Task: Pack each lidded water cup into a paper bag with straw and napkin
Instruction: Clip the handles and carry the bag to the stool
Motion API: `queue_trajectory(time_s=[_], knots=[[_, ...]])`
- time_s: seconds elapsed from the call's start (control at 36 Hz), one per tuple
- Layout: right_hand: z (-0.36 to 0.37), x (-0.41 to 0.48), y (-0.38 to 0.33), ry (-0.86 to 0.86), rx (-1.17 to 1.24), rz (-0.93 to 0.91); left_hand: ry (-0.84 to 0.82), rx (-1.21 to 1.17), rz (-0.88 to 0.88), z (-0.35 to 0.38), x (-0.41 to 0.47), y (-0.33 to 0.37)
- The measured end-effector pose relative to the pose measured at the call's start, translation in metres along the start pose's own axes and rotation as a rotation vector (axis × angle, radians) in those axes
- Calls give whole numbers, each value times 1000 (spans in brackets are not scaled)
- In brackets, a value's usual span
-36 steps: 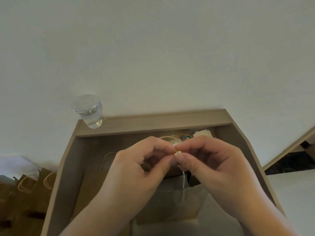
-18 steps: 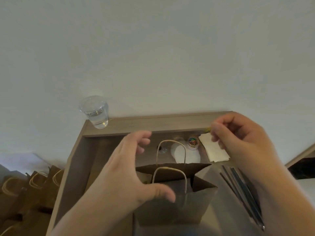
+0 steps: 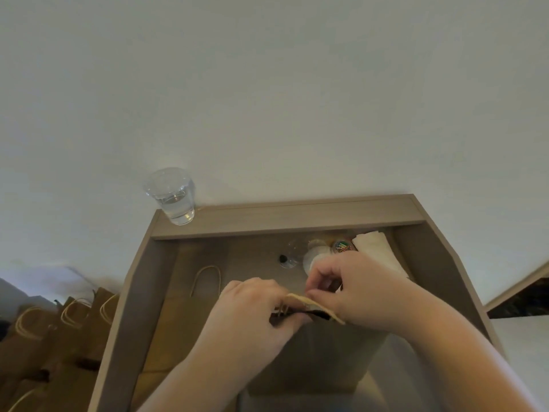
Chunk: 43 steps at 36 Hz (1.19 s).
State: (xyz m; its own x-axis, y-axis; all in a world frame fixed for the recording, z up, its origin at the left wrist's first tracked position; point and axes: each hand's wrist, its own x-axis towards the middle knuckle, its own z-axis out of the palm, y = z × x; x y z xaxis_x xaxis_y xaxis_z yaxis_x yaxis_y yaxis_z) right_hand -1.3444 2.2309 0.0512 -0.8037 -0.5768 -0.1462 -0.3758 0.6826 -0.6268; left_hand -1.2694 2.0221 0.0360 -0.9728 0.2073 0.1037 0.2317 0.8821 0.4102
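Note:
A brown paper bag (image 3: 323,358) stands on the desk in front of me, its top edge pressed nearly flat. My left hand (image 3: 255,316) grips that top edge and the handles from the left. My right hand (image 3: 356,295) pinches the same edge from the right; what its fingertips hold is too small to see. A clear lidded cup of water (image 3: 172,197) stands on the raised back ledge at the left. White napkins (image 3: 377,254) lie at the back right. The bag's contents are hidden.
A flat paper bag (image 3: 190,310) lies on the desk to the left. A small tub of coloured clips (image 3: 341,246) and clear lids (image 3: 315,254) sit at the back. Several standing bags (image 3: 53,331) are on the floor left of the wooden desk (image 3: 297,217).
Both hands had parted, the right reaching toward the back right, leaving the bag open. Now both are back on the bag's top edge, which is pressed together.

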Motion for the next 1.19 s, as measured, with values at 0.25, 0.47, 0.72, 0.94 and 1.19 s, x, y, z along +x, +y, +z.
queue_trajectory(time_s=[0.25,0.47,0.72,0.94,1.19], knots=[[2,-32,-23,57,-57,-16,-27,-107,17,-3,-2,-1],[4,-37,-28,79,-97,-15,-23,-97,64,-4,0,-2],[14,-35,-33,109,-158,13,-25,-52,100,-2,-3,-6],[10,-29,-35,50,-184,62,6,-57,102,-2,-3,-6],[16,-20,-39,-1,-254,99,-100,-41,34,-9,-12,-27]])
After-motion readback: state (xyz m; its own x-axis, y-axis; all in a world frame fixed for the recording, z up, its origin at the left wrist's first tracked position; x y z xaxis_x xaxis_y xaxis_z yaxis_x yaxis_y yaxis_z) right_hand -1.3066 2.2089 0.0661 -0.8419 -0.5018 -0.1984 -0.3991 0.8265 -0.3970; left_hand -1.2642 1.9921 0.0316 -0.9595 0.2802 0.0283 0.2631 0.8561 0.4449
